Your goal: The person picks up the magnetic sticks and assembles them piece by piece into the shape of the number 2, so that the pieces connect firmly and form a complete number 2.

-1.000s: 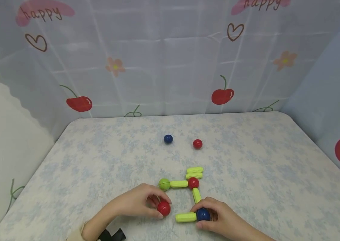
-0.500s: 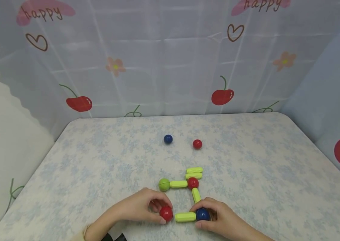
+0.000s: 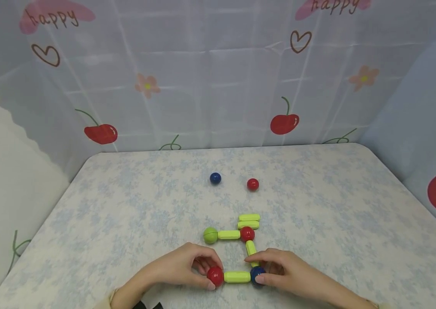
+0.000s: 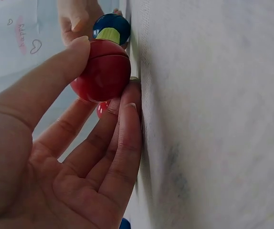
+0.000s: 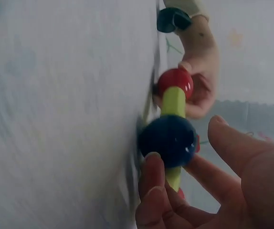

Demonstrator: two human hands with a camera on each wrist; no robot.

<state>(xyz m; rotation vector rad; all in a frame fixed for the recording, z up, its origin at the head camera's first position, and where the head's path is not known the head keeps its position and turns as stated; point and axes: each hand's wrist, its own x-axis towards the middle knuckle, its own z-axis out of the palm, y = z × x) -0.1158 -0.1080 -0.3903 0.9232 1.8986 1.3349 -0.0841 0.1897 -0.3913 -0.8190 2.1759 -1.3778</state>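
Note:
My left hand (image 3: 181, 266) pinches a glossy red ball (image 3: 215, 277) between thumb and fingertips, low over the table. That ball meets the left end of a yellow-green stick (image 3: 237, 277), whose right end joins a blue ball (image 3: 257, 275). Around the blue ball lies my right hand (image 3: 291, 270); in the right wrist view its thumb (image 5: 220, 126) stands off the blue ball (image 5: 168, 140) while other fingertips touch it. Another stick (image 3: 251, 250) runs back from there to a second red ball (image 3: 247, 234), then a further stick (image 3: 229, 234) leads left to a green ball (image 3: 210, 235).
Two loose yellow-green sticks (image 3: 249, 221) lie side by side just behind the joined red ball. Farther back are a loose blue ball (image 3: 215, 178) and a loose red ball (image 3: 253, 184). A printed curtain (image 3: 210, 86) hangs beyond the table's (image 3: 136, 193) far edge.
My left hand has brought the red ball right and toward me, up against the stick's free end. My right hand has loosened around the blue ball, its fingers lifting off the sticks.

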